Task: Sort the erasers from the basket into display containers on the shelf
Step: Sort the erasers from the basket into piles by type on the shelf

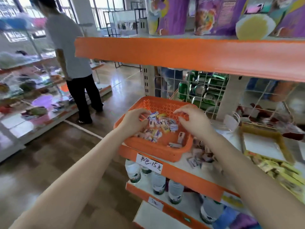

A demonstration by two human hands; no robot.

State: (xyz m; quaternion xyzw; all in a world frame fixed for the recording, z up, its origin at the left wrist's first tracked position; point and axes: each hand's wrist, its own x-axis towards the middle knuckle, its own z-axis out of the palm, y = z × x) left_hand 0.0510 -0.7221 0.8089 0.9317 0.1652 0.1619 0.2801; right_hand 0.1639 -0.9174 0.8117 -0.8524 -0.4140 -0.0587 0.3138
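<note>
On the middle shelf, 9 o'clock end: the basket (155, 147) stands at the front edge, above a handwritten price tag (149, 162).
Erasers: a heap of small wrapped erasers (159, 125) lies in the middle of the basket, with a few strays toward its 5 o'clock corner.
Left hand: the left hand (133, 121) is over the heap's 9 o'clock side with its fingers curled. It seems to pinch one of the erasers, though blur makes this uncertain.
Right hand: the right hand (193, 119) is over the heap's 3 o'clock side, fingers bent down and tips close together. I cannot tell whether it holds anything.
Loose pile: at 4 o'clock of the basket, just beside it, a loose pile (199, 156) of small packets lies on the bare shelf, partly behind the right forearm. These are probably erasers taken out but not yet put in a container.
Tray: a wood-edged tray (262, 132) sits at 3 o'clock, well apart from the basket. I can make out no eraser on its white floor.
Jar: a clear jar (221, 124) stands between basket and tray, toward 2 o'clock. Its contents are too blurred to tell.
Done: very little, by my judgement. At most a handful is out of the basket, and none is visibly in a container.
Left: nearly everything. The heap has to be picked through, grouped by kind and set into the containers, and the loose pile too.
</note>
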